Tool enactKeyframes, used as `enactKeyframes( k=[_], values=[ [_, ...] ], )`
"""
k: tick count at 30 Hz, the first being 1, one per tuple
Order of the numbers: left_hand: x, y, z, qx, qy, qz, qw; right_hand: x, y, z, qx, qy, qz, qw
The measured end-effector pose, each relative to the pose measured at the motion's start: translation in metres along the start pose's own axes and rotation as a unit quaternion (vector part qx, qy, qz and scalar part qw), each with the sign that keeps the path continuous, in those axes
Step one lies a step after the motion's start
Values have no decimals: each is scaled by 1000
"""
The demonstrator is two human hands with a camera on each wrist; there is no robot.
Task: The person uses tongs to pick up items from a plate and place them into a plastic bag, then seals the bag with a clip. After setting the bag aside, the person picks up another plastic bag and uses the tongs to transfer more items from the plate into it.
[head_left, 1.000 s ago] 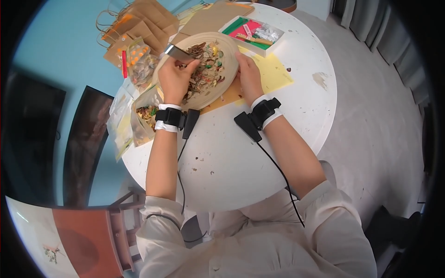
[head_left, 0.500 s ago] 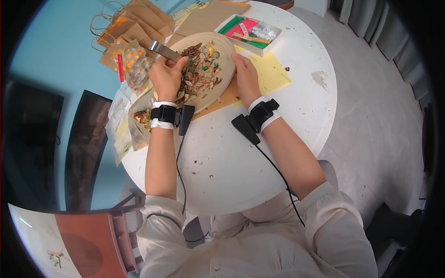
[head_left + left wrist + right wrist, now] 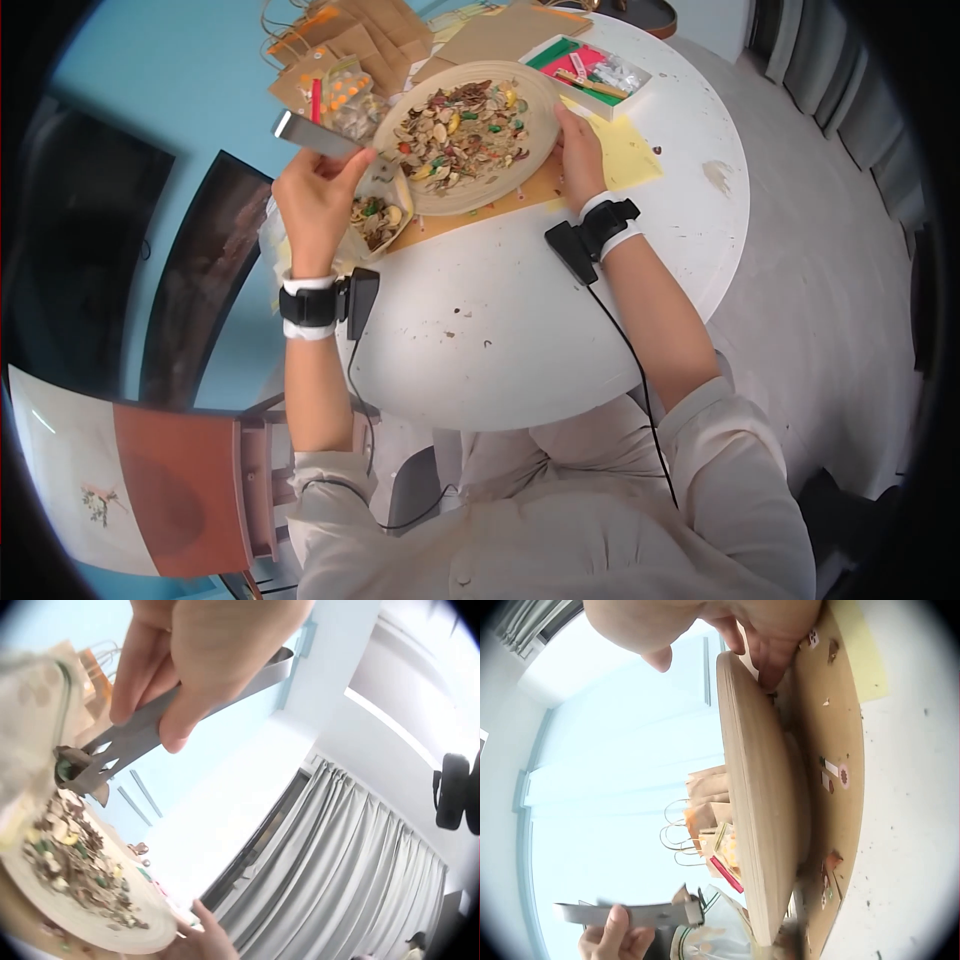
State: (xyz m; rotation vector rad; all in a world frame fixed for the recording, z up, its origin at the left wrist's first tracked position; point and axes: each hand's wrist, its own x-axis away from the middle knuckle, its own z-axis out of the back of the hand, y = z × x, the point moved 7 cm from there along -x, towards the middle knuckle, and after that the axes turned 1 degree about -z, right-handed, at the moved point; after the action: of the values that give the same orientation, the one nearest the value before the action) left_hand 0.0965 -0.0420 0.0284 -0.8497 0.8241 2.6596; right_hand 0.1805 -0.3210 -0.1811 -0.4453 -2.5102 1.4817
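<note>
My left hand [image 3: 322, 200] pinches steel tongs [image 3: 318, 134] left of the plate. Dried dark pieces [image 3: 66, 766] and something green sit between the tong tips in the left wrist view, beside a clear bag [image 3: 26, 742]. In the head view the tips are over an open bag [image 3: 378, 222] holding dried pieces. A round beige plate [image 3: 545, 104] carries a heap of mixed dried flakes [image 3: 462, 137]. On the plate's right side is my right hand [image 3: 582, 160]; its fingers [image 3: 772, 671] hook under the rim, the thumb off the surface.
Brown paper bags [image 3: 350, 50] and a bag with orange dots [image 3: 347, 93] stand at the back left. Behind the plate's right side lies a white box [image 3: 640, 92] of coloured items. Yellow paper [image 3: 630, 155] lies nearby, and crumbs [image 3: 457, 311] dot the table front.
My left hand has moved left and toward me, taking the tongs from over the heap to over the open bag. My right hand remains at the plate's rim.
</note>
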Motion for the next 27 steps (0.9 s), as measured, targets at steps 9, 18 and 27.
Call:
enactKeyframes(
  k=[9,18,27],
  values=[
    [20,10,23,-14,-3,-27,1000,10,-17,-6,106,9,49,993],
    [30,11,-73,60,-76,-56,994,34,-40,-18,95,-16,58,994],
    [-18,-11,-102,-58,-3,-69,996,17,-25,-6,72,5,31,997]
  ],
)
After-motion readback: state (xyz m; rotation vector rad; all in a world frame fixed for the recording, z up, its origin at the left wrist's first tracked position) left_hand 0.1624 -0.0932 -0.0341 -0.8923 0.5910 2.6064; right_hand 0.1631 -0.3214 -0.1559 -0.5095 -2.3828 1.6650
